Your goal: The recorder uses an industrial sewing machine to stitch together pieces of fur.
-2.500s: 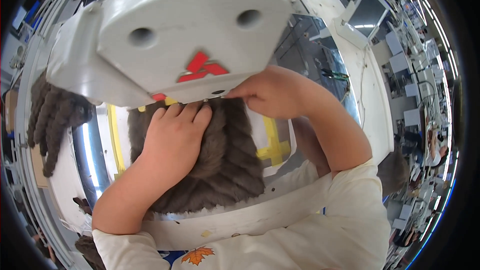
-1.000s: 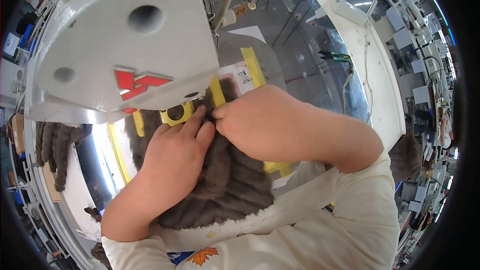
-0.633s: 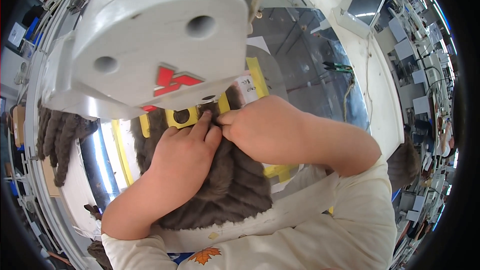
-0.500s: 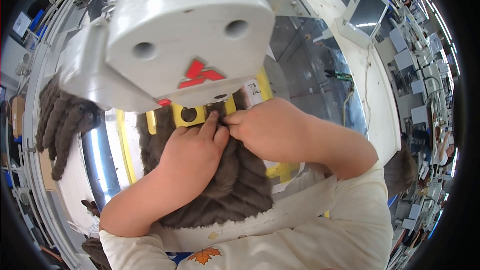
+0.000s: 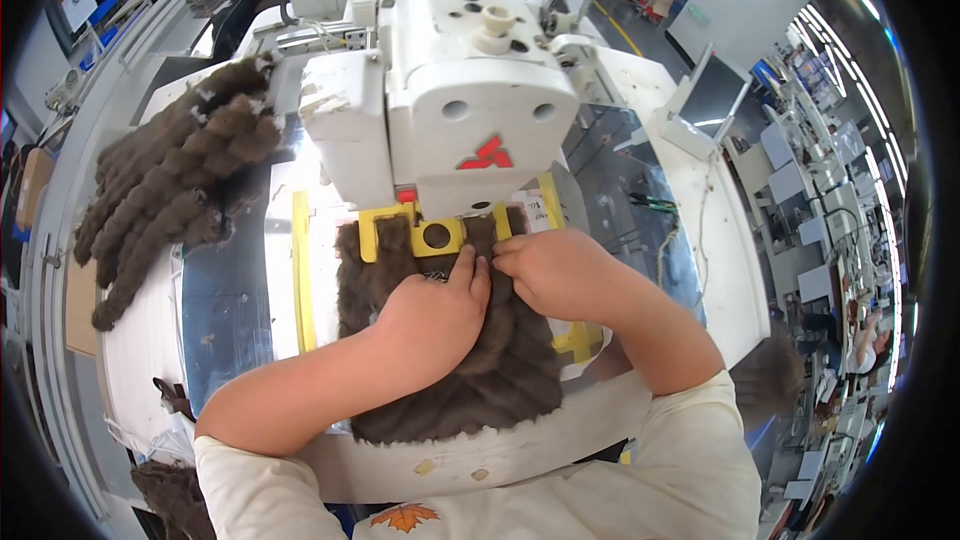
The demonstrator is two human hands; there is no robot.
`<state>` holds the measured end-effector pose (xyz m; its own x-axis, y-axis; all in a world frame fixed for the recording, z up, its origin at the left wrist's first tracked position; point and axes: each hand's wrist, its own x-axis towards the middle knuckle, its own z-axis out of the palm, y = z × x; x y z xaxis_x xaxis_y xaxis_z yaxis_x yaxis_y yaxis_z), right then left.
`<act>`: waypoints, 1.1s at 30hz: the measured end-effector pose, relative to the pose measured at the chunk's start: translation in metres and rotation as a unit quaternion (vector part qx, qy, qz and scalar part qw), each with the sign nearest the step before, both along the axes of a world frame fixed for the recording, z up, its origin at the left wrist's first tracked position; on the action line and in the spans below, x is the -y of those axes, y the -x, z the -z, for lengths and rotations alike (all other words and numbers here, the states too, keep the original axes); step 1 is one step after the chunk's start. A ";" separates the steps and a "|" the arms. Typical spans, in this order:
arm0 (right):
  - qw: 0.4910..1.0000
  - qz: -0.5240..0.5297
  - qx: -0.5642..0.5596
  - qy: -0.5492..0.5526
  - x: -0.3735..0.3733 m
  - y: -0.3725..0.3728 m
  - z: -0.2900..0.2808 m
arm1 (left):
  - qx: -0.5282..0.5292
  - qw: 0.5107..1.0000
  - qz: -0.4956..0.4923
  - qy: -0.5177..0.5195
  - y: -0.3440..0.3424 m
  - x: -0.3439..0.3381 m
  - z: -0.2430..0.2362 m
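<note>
Near the middle of the desk's (image 5: 375, 460) front edge: brown fur panel (image 5: 515, 395), pelt side up, its far end under a yellow frame (image 5: 368, 237) below the white machine head (image 5: 485, 100). Left hand (image 5: 440, 312) flattish on the fur, fingers extended, tips at the frame. Right hand (image 5: 555, 268) curled, fingertips at the fur beside them; cannot tell whether pinching. Fur strips (image 5: 175, 175) heaped along left edge; green-handled snips (image 5: 655, 203) toward right edge.
</note>
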<state>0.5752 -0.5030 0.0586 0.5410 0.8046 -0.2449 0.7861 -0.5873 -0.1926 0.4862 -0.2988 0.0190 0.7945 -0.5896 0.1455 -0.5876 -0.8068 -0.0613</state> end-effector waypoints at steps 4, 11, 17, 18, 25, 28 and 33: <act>0.995 0.051 0.059 -0.061 0.029 0.013 0.011 | -0.087 0.994 0.035 0.062 0.004 0.011 -0.003; 0.952 0.161 0.150 -0.213 0.083 0.031 0.047 | -0.004 0.974 0.153 0.166 0.013 0.022 0.017; 0.689 0.496 -0.275 -0.450 0.086 0.053 0.046 | -0.018 0.952 0.189 0.240 0.011 0.020 0.021; 0.683 0.503 -0.273 -0.454 0.086 0.052 0.043 | -0.021 0.951 0.199 0.238 0.011 0.019 0.019; 0.688 0.471 -0.379 -0.402 0.087 0.063 0.064 | -0.022 0.937 0.258 0.235 0.010 0.018 0.009; 0.752 0.446 -0.321 -0.365 0.088 0.071 0.048 | -0.001 0.925 0.294 0.241 0.013 0.022 0.005; 0.777 0.437 -0.267 -0.367 0.109 0.097 0.030 | -0.007 0.898 0.353 0.262 0.024 0.026 0.004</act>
<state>0.4784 -0.6116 0.0284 0.9378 0.2162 -0.2716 -0.1583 -0.4299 -0.8889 0.4625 -0.3248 0.0152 0.2526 -0.8010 0.5428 -0.9621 -0.1482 0.2290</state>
